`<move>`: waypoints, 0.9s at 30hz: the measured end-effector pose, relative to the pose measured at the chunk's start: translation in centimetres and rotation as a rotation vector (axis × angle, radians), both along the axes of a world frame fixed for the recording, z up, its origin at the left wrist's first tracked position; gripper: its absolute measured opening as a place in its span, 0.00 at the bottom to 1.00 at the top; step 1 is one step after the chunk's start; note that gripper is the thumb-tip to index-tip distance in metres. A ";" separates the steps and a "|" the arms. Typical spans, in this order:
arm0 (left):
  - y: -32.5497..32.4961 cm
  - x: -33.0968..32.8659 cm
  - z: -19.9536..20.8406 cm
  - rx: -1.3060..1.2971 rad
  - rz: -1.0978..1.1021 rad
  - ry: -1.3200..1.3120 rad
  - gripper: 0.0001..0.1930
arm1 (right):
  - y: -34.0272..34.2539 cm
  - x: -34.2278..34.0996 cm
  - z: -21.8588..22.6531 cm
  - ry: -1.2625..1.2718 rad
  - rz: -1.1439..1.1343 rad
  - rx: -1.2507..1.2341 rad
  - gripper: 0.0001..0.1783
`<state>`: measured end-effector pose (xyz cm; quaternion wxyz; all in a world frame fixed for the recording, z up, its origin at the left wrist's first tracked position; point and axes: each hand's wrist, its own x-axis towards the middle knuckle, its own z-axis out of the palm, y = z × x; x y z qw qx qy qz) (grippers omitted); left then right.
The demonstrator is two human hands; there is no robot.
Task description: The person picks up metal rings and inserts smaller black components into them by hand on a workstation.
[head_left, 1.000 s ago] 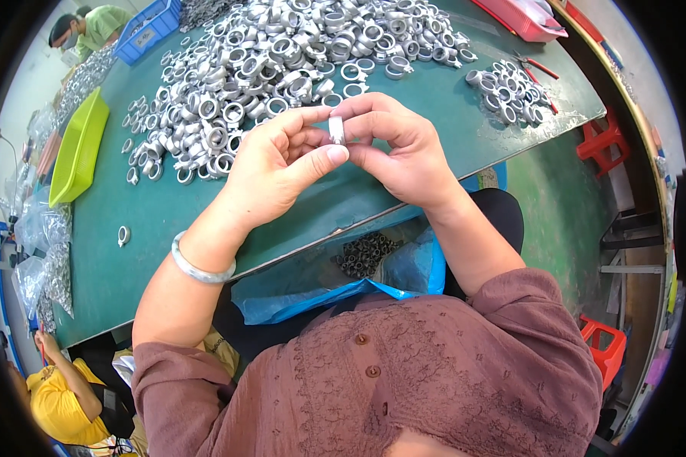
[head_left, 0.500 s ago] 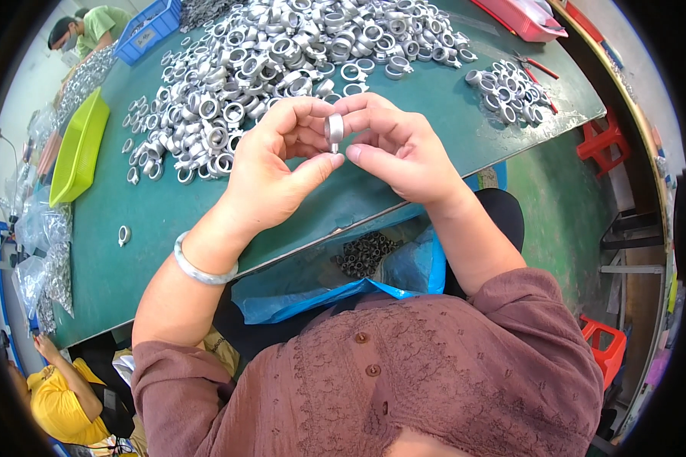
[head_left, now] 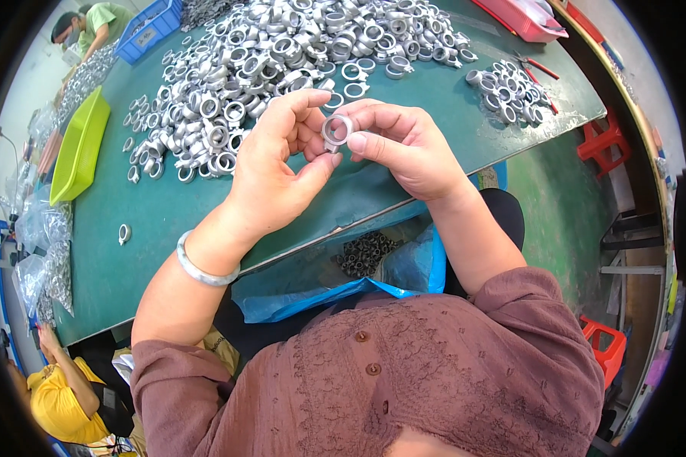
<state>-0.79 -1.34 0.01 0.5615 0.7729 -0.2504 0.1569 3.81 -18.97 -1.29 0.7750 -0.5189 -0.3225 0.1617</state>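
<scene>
A silver-grey metal ring with a small stem (head_left: 325, 138) is held up between my two hands over the table's near edge, its round opening facing me. My left hand (head_left: 282, 156) pinches the stem low down between thumb and fingers. On the ring's right side, my right hand (head_left: 404, 148) grips the rim with thumb and forefinger. A large heap of similar metal rings (head_left: 282, 49) lies just beyond my hands. One single ring (head_left: 124, 234) rests apart on the table at the left.
On the green table (head_left: 175, 213) are a smaller ring pile (head_left: 504, 93), red-handled pliers (head_left: 540, 68), a yellow-green tray (head_left: 80, 148), a blue crate (head_left: 149, 30) and a pink tray (head_left: 522, 19). A blue bag (head_left: 320, 299) of dark parts hangs at my lap. Two people work at the left.
The ring has turned from edge-on to face-on between my fingers. My right thumb has shifted up onto its rim, and the right fingers have drawn slightly away from the left ones.
</scene>
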 end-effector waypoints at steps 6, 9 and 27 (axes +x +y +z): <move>0.0 -0.1 0.2 -0.028 0.012 0.043 0.29 | 0.0 0.0 0.0 0.031 -0.012 -0.064 0.08; 0.0 -0.1 0.2 -0.033 0.012 0.064 0.29 | 0.0 0.0 0.0 0.043 -0.008 -0.068 0.08; 0.2 0.1 0.0 -0.060 -0.025 0.078 0.23 | -0.1 0.2 -0.3 0.063 -0.020 -0.104 0.10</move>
